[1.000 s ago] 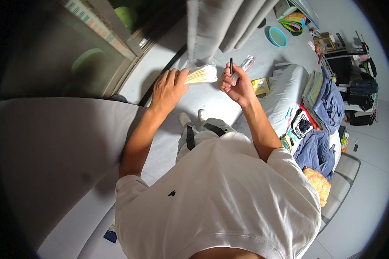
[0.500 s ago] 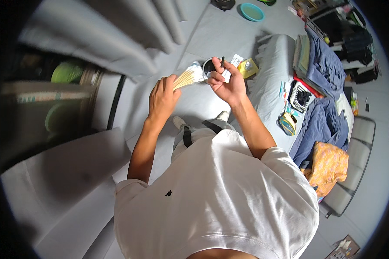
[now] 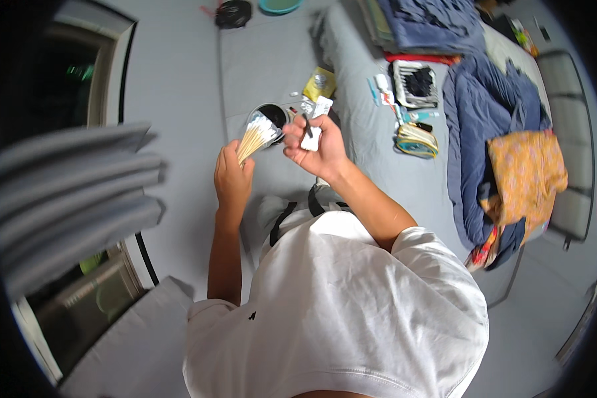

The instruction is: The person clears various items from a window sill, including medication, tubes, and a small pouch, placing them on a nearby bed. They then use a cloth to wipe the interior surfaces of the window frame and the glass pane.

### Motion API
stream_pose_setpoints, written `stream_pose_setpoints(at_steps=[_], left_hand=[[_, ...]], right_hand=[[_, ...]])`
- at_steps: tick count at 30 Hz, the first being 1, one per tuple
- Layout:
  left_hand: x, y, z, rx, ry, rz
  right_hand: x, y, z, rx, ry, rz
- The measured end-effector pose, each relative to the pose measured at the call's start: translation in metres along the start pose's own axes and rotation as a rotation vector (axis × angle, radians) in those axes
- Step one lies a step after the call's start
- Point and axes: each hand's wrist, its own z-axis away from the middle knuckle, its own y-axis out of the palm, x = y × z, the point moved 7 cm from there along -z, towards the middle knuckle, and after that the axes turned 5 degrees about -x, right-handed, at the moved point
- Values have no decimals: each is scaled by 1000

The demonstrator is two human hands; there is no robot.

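My left hand (image 3: 233,180) is closed round the lower ends of a bundle of cotton swabs (image 3: 253,140) with pale wooden sticks. Their white tips fan out away from me, in what looks like a clear plastic sleeve. To the right, my right hand (image 3: 322,151) is raised palm-up with its fingers curled, a short black stick-like piece (image 3: 307,126) between them. A white strip (image 3: 322,106) shows behind these fingers; whether it is held, I cannot tell. Just beyond the swabs stands a round dark-lined bin (image 3: 274,116), partly covered by them.
A yellow packet (image 3: 320,84) lies beyond my right hand. On the right, the grey-sheeted bed (image 3: 361,126) bears a white basket (image 3: 414,84), a zipped pouch (image 3: 416,140), a blue quilt (image 3: 467,126) and an orange cloth (image 3: 527,174). Grey curtains (image 3: 79,205) hang left.
The view has turned, so bed and bin have shifted left. Both hands have come a little nearer to me, and the swab tips now point more steeply away, over the bin's edge.
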Motion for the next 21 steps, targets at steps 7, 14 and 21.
stream_pose_setpoints(at_steps=[7, 14, 21], left_hand=[[-80, 106, -47, 221, 170, 128], [-131, 224, -73, 417, 318, 246], [-131, 390, -22, 731, 256, 364]], right_hand=[[97, -35, 90, -175, -362, 1007], [162, -113, 152, -339, -643, 754], [196, -273, 199, -845, -814, 387]])
